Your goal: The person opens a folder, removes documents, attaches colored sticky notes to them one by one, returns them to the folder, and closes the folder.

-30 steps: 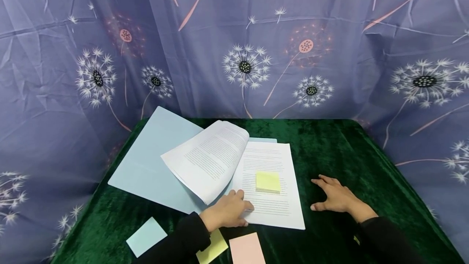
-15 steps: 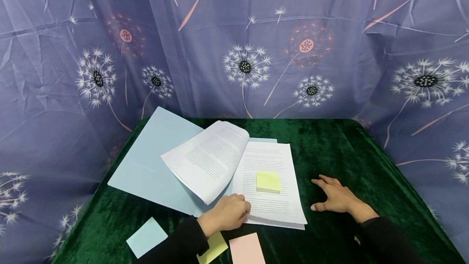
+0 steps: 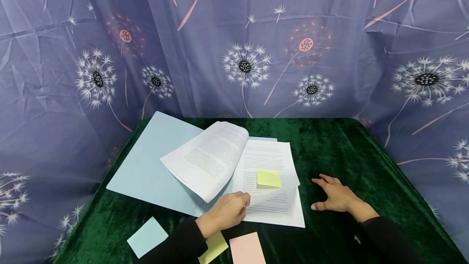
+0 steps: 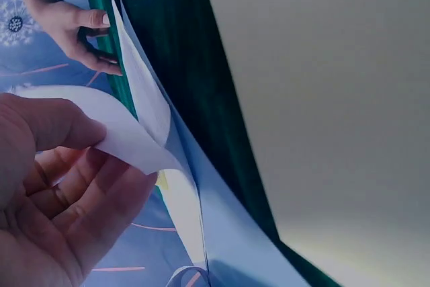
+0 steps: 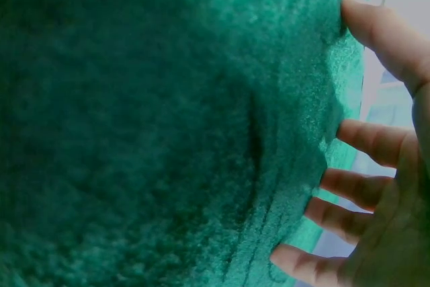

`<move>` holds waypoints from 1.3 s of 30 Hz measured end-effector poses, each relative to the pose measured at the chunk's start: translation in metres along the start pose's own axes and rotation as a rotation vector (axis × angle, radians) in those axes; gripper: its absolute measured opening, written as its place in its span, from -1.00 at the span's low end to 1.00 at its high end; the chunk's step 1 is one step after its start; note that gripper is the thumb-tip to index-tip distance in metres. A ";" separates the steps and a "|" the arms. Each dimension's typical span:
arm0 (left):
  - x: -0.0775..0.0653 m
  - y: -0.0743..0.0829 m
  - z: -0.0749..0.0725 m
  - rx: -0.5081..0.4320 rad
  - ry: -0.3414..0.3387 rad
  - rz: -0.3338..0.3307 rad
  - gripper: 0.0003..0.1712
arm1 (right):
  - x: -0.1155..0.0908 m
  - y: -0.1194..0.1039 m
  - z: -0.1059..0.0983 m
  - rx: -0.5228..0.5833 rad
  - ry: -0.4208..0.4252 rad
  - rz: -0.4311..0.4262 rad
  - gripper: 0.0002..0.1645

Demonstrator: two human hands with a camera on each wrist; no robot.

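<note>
My left hand [image 3: 224, 212] pinches the lower left corner of a printed page [image 3: 269, 156] between thumb and fingers. In the left wrist view that page [image 4: 124, 140] bends upward from the thumb. A yellow sticky note pad [image 3: 268, 179] lies on the lifted page, and another white sheet [image 3: 289, 219] shows beneath it. Turned-back pages [image 3: 212, 154] curl over to the left above a light blue folder [image 3: 143, 170]. My right hand [image 3: 338, 196] rests on the green cloth to the right of the papers, fingers spread, holding nothing; its fingertips [image 5: 349, 129] touch the cloth.
Near the front lie a light blue sticky note pad [image 3: 147, 237], a yellow-green pad [image 3: 213, 248] partly behind my left sleeve, and a pink pad [image 3: 247, 248]. Green velvet cloth [image 3: 315, 141] covers the table, with a patterned curtain [image 3: 198, 68] behind it.
My left fingers, earlier spread at the page corner, now pinch it. The page's lower right edge has lifted and shifted upward, uncovering the sheet beneath. My right hand stays put.
</note>
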State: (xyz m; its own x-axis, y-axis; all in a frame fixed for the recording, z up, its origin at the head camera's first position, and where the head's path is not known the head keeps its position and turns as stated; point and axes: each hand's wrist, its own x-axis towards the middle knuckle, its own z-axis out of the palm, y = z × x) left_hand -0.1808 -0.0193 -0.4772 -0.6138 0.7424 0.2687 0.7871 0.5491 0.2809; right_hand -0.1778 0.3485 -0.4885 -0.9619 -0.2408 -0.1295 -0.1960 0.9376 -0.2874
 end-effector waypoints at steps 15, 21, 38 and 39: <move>-0.010 -0.004 -0.008 -0.109 0.249 -0.176 -0.79 | 0.000 0.001 0.002 0.001 -0.004 -0.014 0.13; -0.013 -0.010 -0.017 -0.168 0.364 -0.253 -0.78 | 0.000 0.001 0.001 -0.001 0.003 -0.012 0.13; -0.026 -0.025 -0.031 -0.358 0.461 -0.462 -0.95 | -0.001 -0.002 0.000 0.007 -0.001 0.006 0.13; -0.027 -0.025 -0.031 -0.360 0.468 -0.472 -0.94 | -0.002 -0.002 0.000 0.007 0.000 0.004 0.13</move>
State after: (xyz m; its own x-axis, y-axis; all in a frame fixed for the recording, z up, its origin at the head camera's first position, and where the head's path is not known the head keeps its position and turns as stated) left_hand -0.1861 -0.0651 -0.4625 -0.9060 0.1747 0.3856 0.4147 0.5493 0.7255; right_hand -0.1760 0.3472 -0.4880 -0.9626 -0.2370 -0.1310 -0.1907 0.9369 -0.2931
